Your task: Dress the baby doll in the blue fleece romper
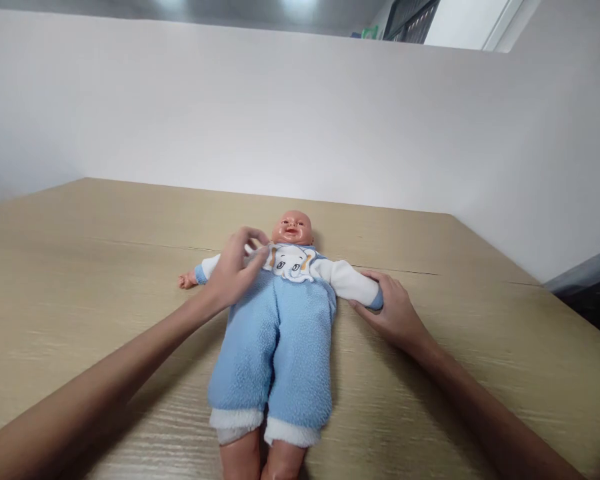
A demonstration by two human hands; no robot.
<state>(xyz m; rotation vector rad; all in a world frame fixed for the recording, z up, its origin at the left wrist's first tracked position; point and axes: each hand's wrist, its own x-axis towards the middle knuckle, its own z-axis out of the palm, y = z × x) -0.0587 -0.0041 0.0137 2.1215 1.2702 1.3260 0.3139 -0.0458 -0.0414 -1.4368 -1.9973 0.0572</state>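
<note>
A baby doll (303, 340) lies face up on a wooden table, its head away from me and its feet toward me. It wears a fuzzy light blue outfit with white sleeves, white trouser cuffs and an elephant face (291, 262) on the chest. My left hand (237, 265) is at the doll's shoulder on the left, fingers bent, with a gap between thumb and forefinger. My right hand (391, 308) wraps round the end of the other sleeve (353, 281), at its blue cuff, and hides the doll's hand there. The doll's lower legs run out of view.
The wooden table (105, 300) spreads out on both sides of the doll, with a thin seam across it. A white wall (280, 113) stands behind its far edge. Something dark (593, 293) is beyond the right edge.
</note>
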